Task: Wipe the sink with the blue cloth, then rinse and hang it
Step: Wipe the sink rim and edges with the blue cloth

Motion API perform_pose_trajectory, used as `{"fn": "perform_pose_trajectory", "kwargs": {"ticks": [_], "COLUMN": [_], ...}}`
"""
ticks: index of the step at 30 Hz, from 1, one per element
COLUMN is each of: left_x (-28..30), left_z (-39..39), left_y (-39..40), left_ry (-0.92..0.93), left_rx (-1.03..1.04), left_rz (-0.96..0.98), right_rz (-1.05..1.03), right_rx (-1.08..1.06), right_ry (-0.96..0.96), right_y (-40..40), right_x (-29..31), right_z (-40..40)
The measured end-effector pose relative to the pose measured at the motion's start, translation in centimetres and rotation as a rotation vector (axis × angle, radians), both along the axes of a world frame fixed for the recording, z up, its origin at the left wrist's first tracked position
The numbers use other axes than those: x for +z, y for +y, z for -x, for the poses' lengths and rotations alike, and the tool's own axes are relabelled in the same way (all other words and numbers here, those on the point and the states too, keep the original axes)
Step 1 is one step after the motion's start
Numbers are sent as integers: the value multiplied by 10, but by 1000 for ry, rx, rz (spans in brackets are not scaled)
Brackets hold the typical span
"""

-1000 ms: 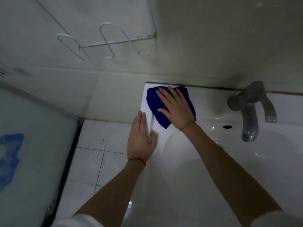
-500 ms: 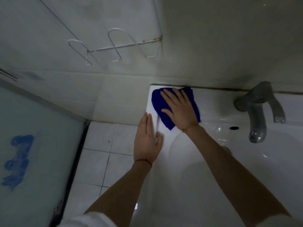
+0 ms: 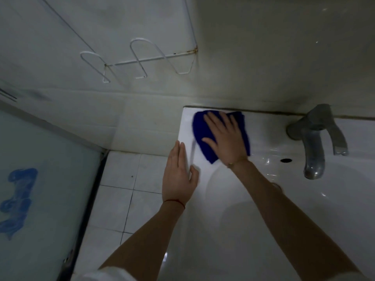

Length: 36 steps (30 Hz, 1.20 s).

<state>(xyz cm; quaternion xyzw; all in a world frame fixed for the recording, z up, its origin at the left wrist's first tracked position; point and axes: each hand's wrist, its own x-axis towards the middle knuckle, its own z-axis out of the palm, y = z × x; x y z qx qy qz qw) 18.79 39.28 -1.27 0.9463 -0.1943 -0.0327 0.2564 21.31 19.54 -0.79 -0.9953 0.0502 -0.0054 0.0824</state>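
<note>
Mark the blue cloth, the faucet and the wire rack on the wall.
blue cloth (image 3: 199,131): head view, bare left part beside the pressing hand.
faucet (image 3: 311,151): head view, middle of the spout.
wire rack (image 3: 142,61): head view, horizontal bar near the middle loop.

This is a small, dimly lit bathroom, as shown by the white ceramic sink (image 3: 253,230) with its metal tap (image 3: 313,142) set against a tiled wall (image 3: 274,53), the white wire rack (image 3: 142,59) fixed to it, the tiled floor (image 3: 125,179) and a frosted glass panel (image 3: 44,179).
</note>
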Motion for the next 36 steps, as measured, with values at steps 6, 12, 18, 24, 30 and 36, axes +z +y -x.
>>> {"fn": "perform_pose_trajectory", "kwargs": {"ticks": [6,12,18,24,30,36], "left_x": [1,0,-2,0,1,-1], "left_z": [-1,-1,-1,-2,0,0], "left_y": [2,1,1,2,0,0], "left_ry": [12,4,15,9,2,11], "left_rx": [1,-6,3,-2,3,2], "left_rz": [22,-4,10,20,4,-4], "right_rz": [-16,-26,-15,2,-16,-31], "right_rx": [57,-191,49,34,-134,7], "right_ry": [-23,-24,10,-4,4,10], "right_y": [-35,-62,9,-42,-57,4], "right_x": [-6,-8,-3,-7,-8,-4], "right_z": [21,53,-7,26,47,0]}}
